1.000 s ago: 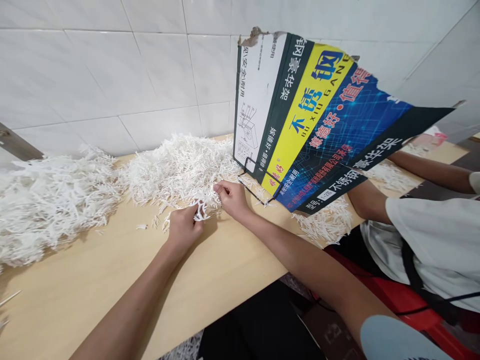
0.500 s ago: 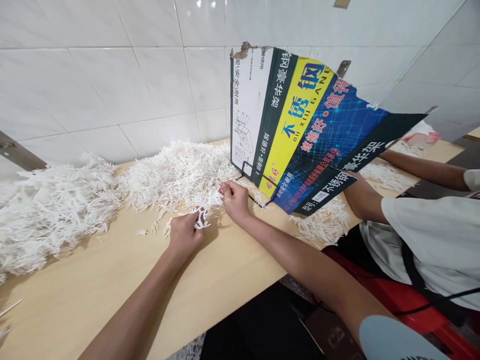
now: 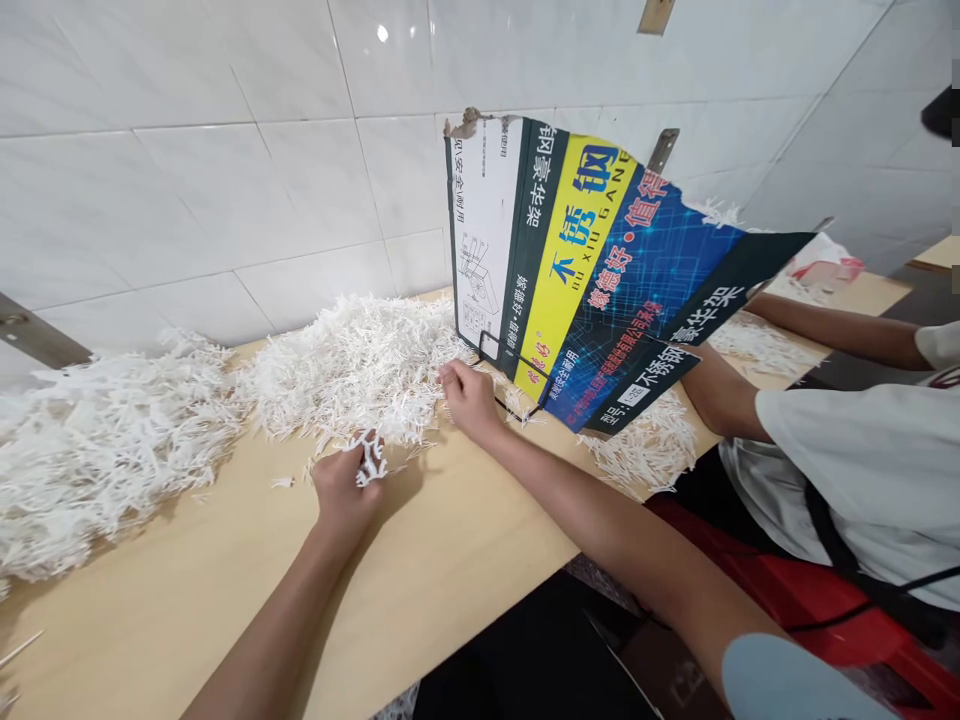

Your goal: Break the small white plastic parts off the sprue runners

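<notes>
My left hand (image 3: pixel 343 492) is closed around a small branched white plastic piece (image 3: pixel 370 460), which pokes out past the thumb. To its right, my right hand (image 3: pixel 474 402) is pinched at the edge of a heap of thin white branched pieces (image 3: pixel 360 365). Whatever its fingertips may hold is too small or hidden to make out. A few loose bits lie on the tabletop (image 3: pixel 420 570) between and beside the hands.
Another white heap (image 3: pixel 112 450) lies at the left. A printed cardboard panel (image 3: pixel 570 270) stands upright at the right, with a black wire frame (image 3: pixel 517 365) at its foot. Beyond it, a co-worker's arm (image 3: pixel 720 400) reaches in near more white pieces (image 3: pixel 645 440). Tiled wall (image 3: pixel 187 200) behind.
My left hand has moved left and slightly toward me with the white piece, away from my right hand. My right hand stays by the heap. The view has tilted a little.
</notes>
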A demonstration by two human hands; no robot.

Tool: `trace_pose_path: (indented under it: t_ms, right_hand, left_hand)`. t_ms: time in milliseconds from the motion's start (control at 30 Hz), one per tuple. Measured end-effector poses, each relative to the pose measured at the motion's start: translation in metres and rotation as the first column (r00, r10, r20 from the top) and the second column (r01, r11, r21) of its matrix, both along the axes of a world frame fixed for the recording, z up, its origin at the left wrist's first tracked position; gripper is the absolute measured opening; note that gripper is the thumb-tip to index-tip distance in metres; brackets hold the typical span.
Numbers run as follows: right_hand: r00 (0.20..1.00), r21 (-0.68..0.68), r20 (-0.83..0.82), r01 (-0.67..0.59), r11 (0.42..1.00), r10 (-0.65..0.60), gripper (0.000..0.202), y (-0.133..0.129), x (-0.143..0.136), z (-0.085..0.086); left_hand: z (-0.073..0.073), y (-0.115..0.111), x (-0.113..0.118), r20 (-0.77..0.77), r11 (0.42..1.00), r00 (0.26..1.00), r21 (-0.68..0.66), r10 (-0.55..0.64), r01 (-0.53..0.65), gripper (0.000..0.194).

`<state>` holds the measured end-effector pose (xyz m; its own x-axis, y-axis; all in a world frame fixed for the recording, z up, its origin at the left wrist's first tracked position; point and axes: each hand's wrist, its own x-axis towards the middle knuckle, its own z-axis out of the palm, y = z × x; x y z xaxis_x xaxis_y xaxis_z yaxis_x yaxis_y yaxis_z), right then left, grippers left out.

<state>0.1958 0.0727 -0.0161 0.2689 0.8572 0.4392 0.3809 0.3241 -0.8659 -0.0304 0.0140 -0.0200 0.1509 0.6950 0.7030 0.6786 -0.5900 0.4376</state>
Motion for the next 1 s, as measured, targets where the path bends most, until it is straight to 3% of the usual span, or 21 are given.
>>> trace_pose_path:
  t_ms: [100, 200, 300, 467, 567, 700, 833, 900, 1000]
  right_hand:
    - [0.990, 0.024, 0.041, -0.135, 0.991, 0.134, 0.026, -0.008, -0.009, 0.007]
    - [0.950, 0.024, -0.085, -0.300, 0.954, 0.301, 0.037, -0.017, -0.014, 0.011]
    - [0.856, -0.032, -0.237, -0.480, 0.877, 0.460, 0.047, -0.024, -0.015, 0.012]
    - [0.757, -0.158, -0.390, -0.615, 0.772, 0.524, 0.044, -0.021, -0.024, 0.008]
    - [0.787, -0.159, -0.381, -0.573, 0.804, 0.486, 0.041, -0.015, -0.027, 0.003]
    - [0.854, -0.156, -0.422, -0.400, 0.903, 0.305, 0.042, -0.008, -0.024, -0.004]
    - [0.846, -0.128, -0.514, -0.236, 0.963, 0.139, 0.039, 0.000, -0.017, -0.007]
    - [0.842, -0.100, -0.521, -0.222, 0.970, 0.139, 0.035, 0.002, -0.015, -0.006]
    - [0.871, -0.043, -0.417, -0.303, 0.952, 0.258, 0.024, -0.002, -0.014, -0.002]
  left_hand:
    - [-0.001, 0.007, 0.001, -0.006, 0.998, 0.999, -0.032, 0.050, -0.050, 0.011]
    - [-0.001, 0.010, 0.003, -0.062, 0.992, 0.993, -0.071, 0.099, -0.103, 0.011]
    - [0.000, 0.011, 0.003, -0.100, 0.985, 0.986, -0.100, 0.130, -0.140, 0.009]
    - [0.001, 0.013, 0.002, -0.169, 0.987, 0.978, -0.087, 0.119, -0.135, 0.003]
    - [0.000, 0.013, 0.004, -0.205, 0.992, 0.974, -0.066, 0.094, -0.110, 0.005]
    - [0.000, 0.009, 0.009, -0.234, 1.000, 0.972, -0.001, 0.004, -0.004, 0.005]
    - [0.003, 0.000, 0.008, -0.176, 0.996, 0.983, 0.058, -0.057, 0.068, 0.008]
    - [0.002, -0.003, 0.004, -0.151, 0.998, 0.988, 0.049, -0.034, 0.042, 0.011]
    - [-0.001, 0.000, -0.002, -0.116, 0.999, 0.992, 0.014, 0.049, -0.048, 0.012]
